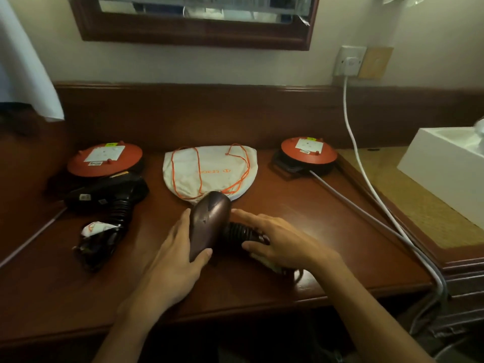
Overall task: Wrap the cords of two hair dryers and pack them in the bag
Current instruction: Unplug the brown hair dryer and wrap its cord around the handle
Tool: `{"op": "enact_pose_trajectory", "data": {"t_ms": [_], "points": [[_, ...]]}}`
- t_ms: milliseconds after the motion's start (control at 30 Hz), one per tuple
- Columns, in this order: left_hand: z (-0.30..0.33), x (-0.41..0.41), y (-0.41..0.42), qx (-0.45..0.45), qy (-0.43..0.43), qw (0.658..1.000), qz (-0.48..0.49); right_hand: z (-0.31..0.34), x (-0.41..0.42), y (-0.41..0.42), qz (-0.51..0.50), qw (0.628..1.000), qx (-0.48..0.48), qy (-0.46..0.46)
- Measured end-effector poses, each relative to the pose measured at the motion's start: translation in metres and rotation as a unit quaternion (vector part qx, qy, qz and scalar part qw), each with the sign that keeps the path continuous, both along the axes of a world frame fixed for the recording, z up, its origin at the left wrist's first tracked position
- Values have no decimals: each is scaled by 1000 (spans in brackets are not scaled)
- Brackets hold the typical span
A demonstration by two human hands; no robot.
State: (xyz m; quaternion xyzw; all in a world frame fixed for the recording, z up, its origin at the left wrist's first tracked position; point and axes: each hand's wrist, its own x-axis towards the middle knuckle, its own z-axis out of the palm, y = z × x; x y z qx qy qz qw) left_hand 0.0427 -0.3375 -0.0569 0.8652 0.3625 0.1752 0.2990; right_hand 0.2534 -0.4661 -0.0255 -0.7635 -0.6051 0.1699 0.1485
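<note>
A brown hair dryer (209, 224) lies on the dark wooden desk (301, 218), its ribbed handle pointing right. My left hand (175, 260) cups the dryer's body from the left, thumb against its near end. My right hand (282, 242) rests over the handle, and the cord beneath it is mostly hidden. A black hair dryer (110, 200) lies at the left, its cord bundled near a white tag (98, 229). Just behind the brown dryer, a white drawstring bag (212, 171) with orange cords lies flat.
Two red round cord reels stand at the back, one at the left (104, 159) and one at the right (309, 153). White and grey cables (366, 179) run from a wall socket (349, 61) across the right side. A white box (445, 169) sits on the right counter.
</note>
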Motion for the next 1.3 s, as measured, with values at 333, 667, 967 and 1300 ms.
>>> {"op": "enact_pose_trajectory", "data": {"t_ms": [333, 667, 967, 1300], "points": [[2, 57, 1, 185, 56, 980, -55, -29, -5, -26, -112, 993, 21, -6], [-3, 214, -40, 242, 74, 957, -140, -29, 89, -78, -301, 953, 12, -17], [-5, 298, -39, 224, 90, 954, -177, -32, 140, -73, -396, 918, 20, -12], [-11, 258, -3, 211, -65, 947, -234, -32, 139, -61, -419, 907, 0, -38]]}}
